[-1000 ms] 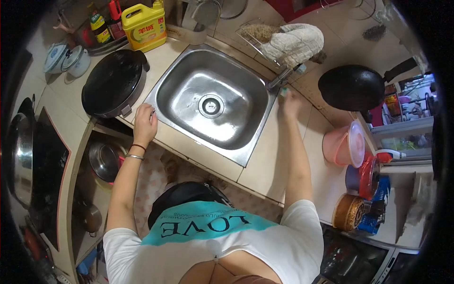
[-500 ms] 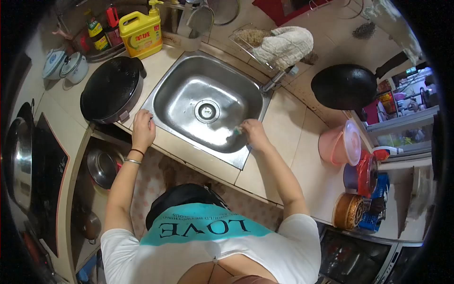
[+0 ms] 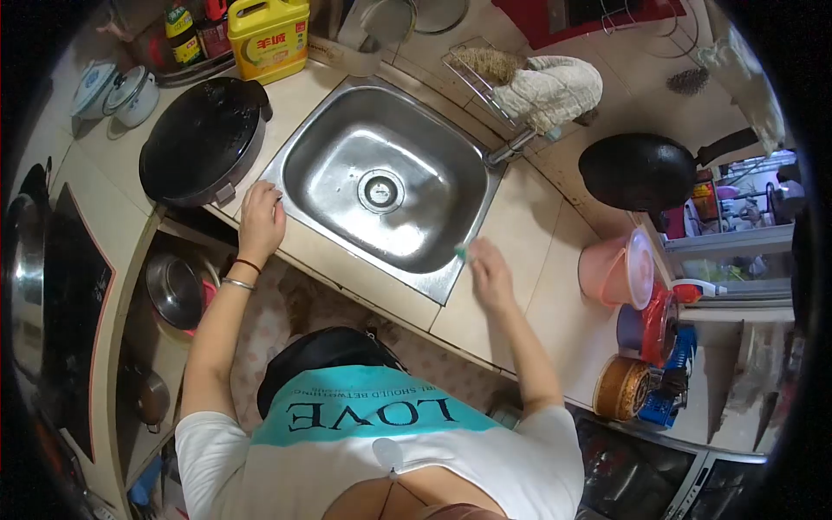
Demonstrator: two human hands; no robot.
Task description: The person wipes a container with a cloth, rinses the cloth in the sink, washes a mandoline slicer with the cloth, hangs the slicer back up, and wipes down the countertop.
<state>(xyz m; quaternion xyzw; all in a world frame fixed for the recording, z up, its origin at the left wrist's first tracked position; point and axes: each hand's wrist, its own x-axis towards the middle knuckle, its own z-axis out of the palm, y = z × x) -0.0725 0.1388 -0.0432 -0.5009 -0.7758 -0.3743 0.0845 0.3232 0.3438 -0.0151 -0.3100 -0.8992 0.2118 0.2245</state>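
Note:
A steel sink (image 3: 329, 165) with a round drain (image 3: 380, 191) is set into the tiled counter (image 3: 520, 217). At its right front edge is my right hand (image 3: 490, 276), fingers closed on a small green thing (image 3: 462, 252) too small to name. My left hand (image 3: 262, 217) rests on the counter's front edge by the sink's left corner, fingers bent over the rim and partly hidden; whether they hold anything cannot be seen. A faucet (image 3: 511, 147) stands at the sink's right rear.
Left of the sink sit a black round pan (image 3: 204, 139) and a yellow jug (image 3: 269, 43). On the right are a black wok (image 3: 637, 172), a pink bucket (image 3: 607, 270), a red bag (image 3: 660, 325) and a brown tin (image 3: 620, 387). A wire rack holds a white cloth (image 3: 555, 91).
My right hand went from beside the faucet to over the sink's front right, then slightly outward to its edge, with the green thing. My left hand stays in place while the view shifts slightly.

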